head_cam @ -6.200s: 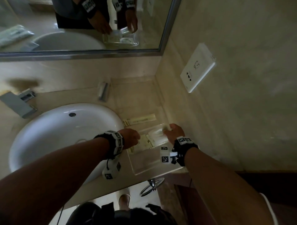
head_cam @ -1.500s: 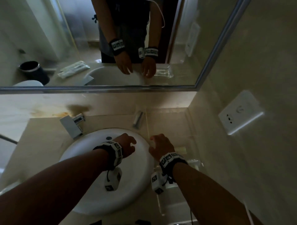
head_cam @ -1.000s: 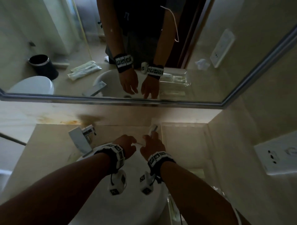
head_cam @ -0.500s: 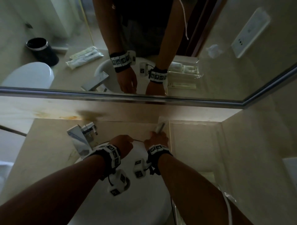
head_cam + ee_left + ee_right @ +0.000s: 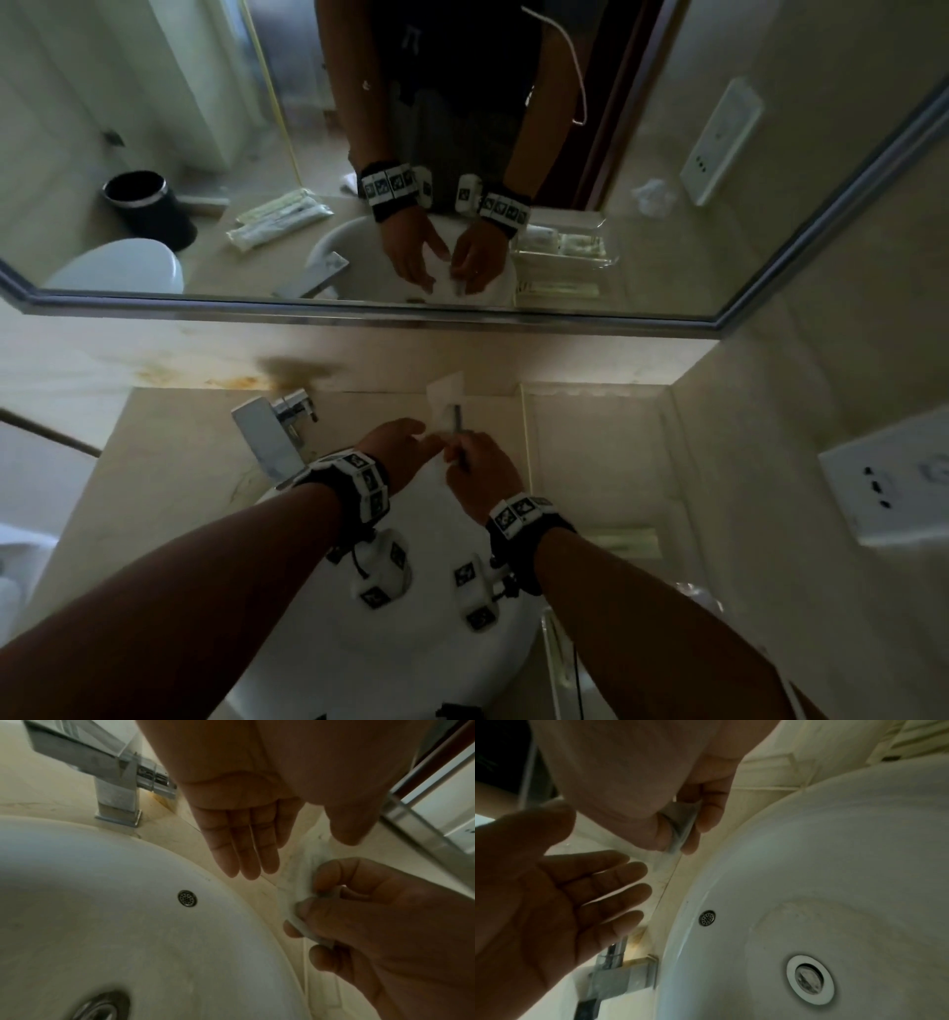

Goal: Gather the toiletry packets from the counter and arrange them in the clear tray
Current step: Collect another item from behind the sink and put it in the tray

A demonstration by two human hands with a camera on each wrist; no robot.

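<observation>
Clear packet (image 5: 448,411), seemingly one | right hand (image 5: 480,475) grip pinching it | left hand (image 5: 398,452) relaxed, empty

The head view looks steeply down from above over both forearms toward the mirror (image 5: 462,154) at 12 o'clock, taking in the desk (image 5: 169,462) and basin. Each wrist view sits close under its palm, looking along the fingers (image 5: 244,850) toward the wall. All three share the faucet (image 5: 267,437), basin rim and both hands.
</observation>
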